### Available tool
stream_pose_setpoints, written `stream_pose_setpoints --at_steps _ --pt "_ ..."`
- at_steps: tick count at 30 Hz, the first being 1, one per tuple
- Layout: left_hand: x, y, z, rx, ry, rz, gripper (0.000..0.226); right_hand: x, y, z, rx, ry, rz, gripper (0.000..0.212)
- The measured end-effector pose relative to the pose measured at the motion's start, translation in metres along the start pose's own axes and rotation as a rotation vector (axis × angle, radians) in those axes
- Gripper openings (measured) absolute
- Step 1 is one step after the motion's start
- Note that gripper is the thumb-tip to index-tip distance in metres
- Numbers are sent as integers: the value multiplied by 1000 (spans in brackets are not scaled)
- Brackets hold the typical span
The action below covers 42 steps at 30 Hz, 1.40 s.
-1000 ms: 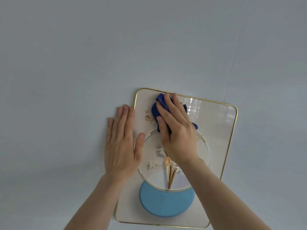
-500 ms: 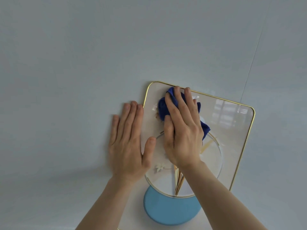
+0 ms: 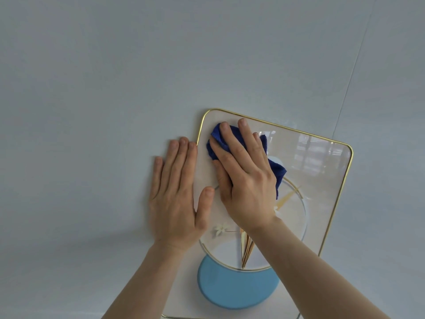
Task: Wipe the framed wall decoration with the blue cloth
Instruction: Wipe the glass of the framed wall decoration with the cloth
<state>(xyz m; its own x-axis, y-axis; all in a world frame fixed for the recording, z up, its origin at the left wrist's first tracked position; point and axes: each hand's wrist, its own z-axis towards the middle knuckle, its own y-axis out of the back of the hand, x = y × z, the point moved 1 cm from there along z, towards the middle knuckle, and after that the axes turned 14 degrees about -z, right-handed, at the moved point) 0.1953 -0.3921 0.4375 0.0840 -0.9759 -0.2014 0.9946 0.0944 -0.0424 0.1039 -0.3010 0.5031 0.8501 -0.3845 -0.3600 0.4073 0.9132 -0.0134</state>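
The framed wall decoration (image 3: 322,180) hangs on a pale wall: a glossy cream panel with a thin gold frame, a gold ring, a light blue disc and small flowers. My right hand (image 3: 246,180) lies flat on its upper left part and presses a bunched blue cloth (image 3: 273,169) against the glass. Most of the cloth is hidden under the fingers. My left hand (image 3: 177,196) rests flat with fingers spread, its fingers on the wall beside the frame's left edge and its thumb on the panel.
The pale wall (image 3: 115,88) fills the rest of the view. A thin vertical seam (image 3: 351,77) runs down it at the upper right. The glass reflects windows near the frame's top right corner.
My right hand has slid the blue cloth a little to the left, closer to the frame's top left corner. My left hand has stayed in place on the left edge.
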Motion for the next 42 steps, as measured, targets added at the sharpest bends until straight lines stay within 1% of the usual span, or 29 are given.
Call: stream_pose_setpoints --at_steps 9,17,23,27,33,36,38,42 --pt "1 1 -1 6 -2 2 70 0 2 -2 17 44 2 32" --pt "2 2 -1 9 -12 19 71 -4 0 -6 4 92 -4 27" --pt "1 -2 -2 31 -7 147 73 -10 4 -17 42 122 17 26" --pt "0 -3 -3 46 -6 201 72 -9 2 -19 43 105 7 26" --pt "0 -3 -3 43 -2 206 71 -6 2 -24 48 70 30 27" --pt "0 -4 -3 36 -10 210 70 -5 4 -39 96 116 76 30" --pt "0 -4 -2 35 -10 211 68 -2 5 -57 122 141 112 27" --pt "0 -4 -3 41 1 204 67 3 7 -74 128 120 145 29"
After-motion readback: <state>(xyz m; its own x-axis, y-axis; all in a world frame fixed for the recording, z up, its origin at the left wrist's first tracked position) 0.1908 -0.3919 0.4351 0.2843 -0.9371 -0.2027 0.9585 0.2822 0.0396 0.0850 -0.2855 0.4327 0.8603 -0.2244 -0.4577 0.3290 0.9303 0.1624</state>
